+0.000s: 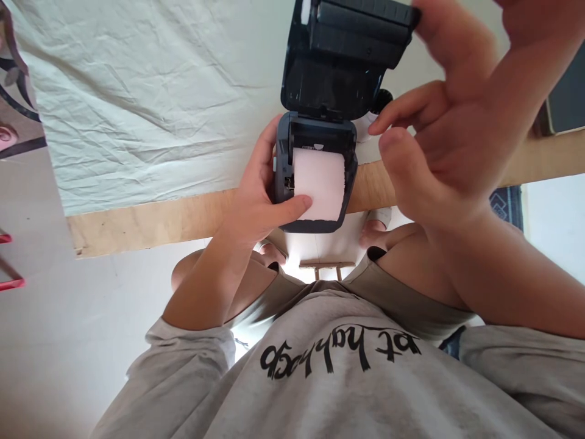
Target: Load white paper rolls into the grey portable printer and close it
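Note:
A small dark label printer (282,160) sits at the wooden table edge with its lid (338,73) swung up and open. A white paper roll (322,180) lies in its bay. My left hand (253,204) grips the printer's left side, thumb pressed on the front of the roll. My right hand (450,137) hovers to the right of the printer with fingers spread; one fingertip touches the lid's upper right corner, the others hold nothing.
A creased pale cloth (137,103) covers the table, leaving a bare wooden edge (159,222). A dark box (567,100) stands at the far right. A small black and white object (382,100) shows behind the printer. My grey shirt fills the bottom.

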`<move>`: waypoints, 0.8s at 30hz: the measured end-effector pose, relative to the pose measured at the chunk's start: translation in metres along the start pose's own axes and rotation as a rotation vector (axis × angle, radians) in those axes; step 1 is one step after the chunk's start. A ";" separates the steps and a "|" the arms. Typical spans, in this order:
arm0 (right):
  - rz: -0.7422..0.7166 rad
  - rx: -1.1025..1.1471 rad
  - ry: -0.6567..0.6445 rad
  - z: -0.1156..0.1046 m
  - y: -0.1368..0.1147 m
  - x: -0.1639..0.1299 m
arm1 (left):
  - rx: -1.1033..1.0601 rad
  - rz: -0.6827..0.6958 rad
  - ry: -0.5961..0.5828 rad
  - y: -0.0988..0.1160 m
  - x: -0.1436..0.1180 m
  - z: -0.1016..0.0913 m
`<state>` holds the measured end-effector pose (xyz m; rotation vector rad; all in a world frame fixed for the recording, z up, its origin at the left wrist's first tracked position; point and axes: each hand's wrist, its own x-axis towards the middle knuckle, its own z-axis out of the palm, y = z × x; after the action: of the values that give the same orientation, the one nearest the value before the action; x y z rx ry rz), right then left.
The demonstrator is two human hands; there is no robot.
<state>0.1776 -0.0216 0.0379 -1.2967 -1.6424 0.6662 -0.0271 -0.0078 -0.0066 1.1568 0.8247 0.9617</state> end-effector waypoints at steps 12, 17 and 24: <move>-0.119 0.066 -0.032 0.007 0.003 -0.007 | 0.042 0.012 -0.012 -0.005 0.000 -0.005; -0.116 0.075 -0.210 0.014 0.006 -0.009 | -0.045 0.122 -0.081 -0.016 0.003 -0.010; 0.003 0.190 -0.177 0.029 0.010 -0.024 | -0.111 0.101 -0.023 -0.003 -0.005 -0.002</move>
<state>0.1574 -0.0376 0.0091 -1.1302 -1.6720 0.9378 -0.0300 -0.0123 -0.0100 1.1194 0.6916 1.0622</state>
